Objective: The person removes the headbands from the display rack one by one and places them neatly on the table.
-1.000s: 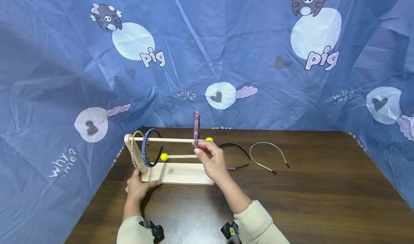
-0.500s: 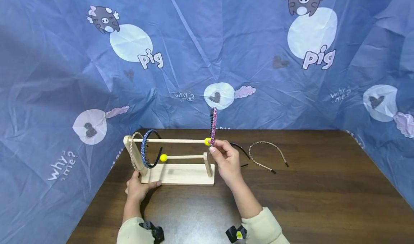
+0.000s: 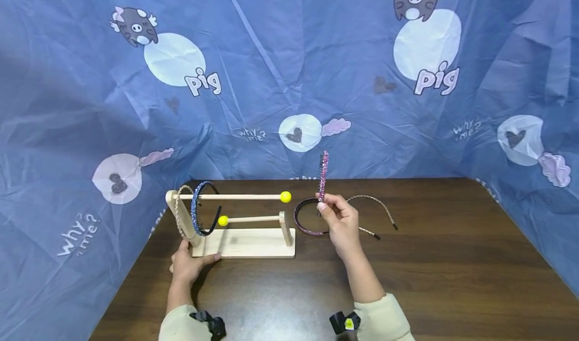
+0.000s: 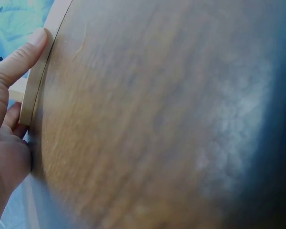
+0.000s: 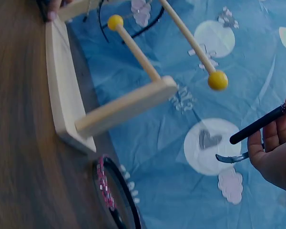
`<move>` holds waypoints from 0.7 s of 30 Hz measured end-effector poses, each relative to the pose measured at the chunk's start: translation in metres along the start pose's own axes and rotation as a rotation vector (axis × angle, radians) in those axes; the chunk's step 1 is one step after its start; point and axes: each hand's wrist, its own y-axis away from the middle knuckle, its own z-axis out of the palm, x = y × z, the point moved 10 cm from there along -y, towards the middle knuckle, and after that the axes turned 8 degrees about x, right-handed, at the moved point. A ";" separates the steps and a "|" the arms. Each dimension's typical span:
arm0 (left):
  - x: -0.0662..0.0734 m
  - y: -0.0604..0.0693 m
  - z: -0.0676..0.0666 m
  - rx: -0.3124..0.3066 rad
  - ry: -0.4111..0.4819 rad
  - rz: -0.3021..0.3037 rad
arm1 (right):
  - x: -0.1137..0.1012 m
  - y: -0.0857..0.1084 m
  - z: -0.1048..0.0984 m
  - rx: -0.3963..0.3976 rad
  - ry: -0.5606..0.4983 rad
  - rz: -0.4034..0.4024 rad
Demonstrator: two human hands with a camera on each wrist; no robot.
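Note:
My left hand (image 3: 189, 266) grips the left end of the wooden rack's base (image 3: 246, 245), its thumb along the front edge; the left wrist view shows the thumb on that edge too. Between thumb and fingers my right hand (image 3: 342, 225) pinches a pink glittery headband (image 3: 323, 175), raised upright to the right of the upper rod's yellow ball (image 3: 285, 197). On the upper rod hang a blue glittery headband (image 3: 194, 208) and a braided beige one (image 3: 178, 213), near the left post. In the right wrist view, black ends of the held headband (image 5: 257, 127) stick out from the hand (image 5: 279, 155).
Another pink headband (image 3: 309, 233) lies on the table (image 3: 443, 260) just right of the base. Behind my right hand lies a braided headband (image 3: 384, 208), partly covered. The rack's lower rod (image 3: 253, 219) ends in a yellow ball on its left. A blue printed cloth (image 3: 253, 80) stands behind the table.
My right hand has moved right with the pink headband, from over the upper rod to beyond its ball end. My left hand keeps its grip on the base. The view has shifted slightly.

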 end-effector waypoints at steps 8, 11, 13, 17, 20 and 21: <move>-0.001 0.000 0.000 -0.005 -0.007 -0.012 | 0.002 -0.002 -0.033 0.034 0.033 0.011; -0.002 0.000 0.001 -0.015 0.000 -0.018 | 0.002 -0.002 -0.045 0.047 0.049 0.009; -0.002 0.000 0.002 -0.021 -0.005 -0.014 | 0.002 -0.003 -0.055 0.067 0.064 0.013; -0.002 -0.001 0.000 -0.019 -0.020 -0.004 | 0.004 -0.004 -0.073 0.113 0.101 0.028; -0.001 0.000 0.000 -0.016 -0.027 0.001 | 0.005 -0.004 -0.083 0.137 0.118 0.041; 0.000 0.000 0.000 -0.017 -0.026 0.003 | 0.006 -0.004 -0.087 0.144 0.116 0.048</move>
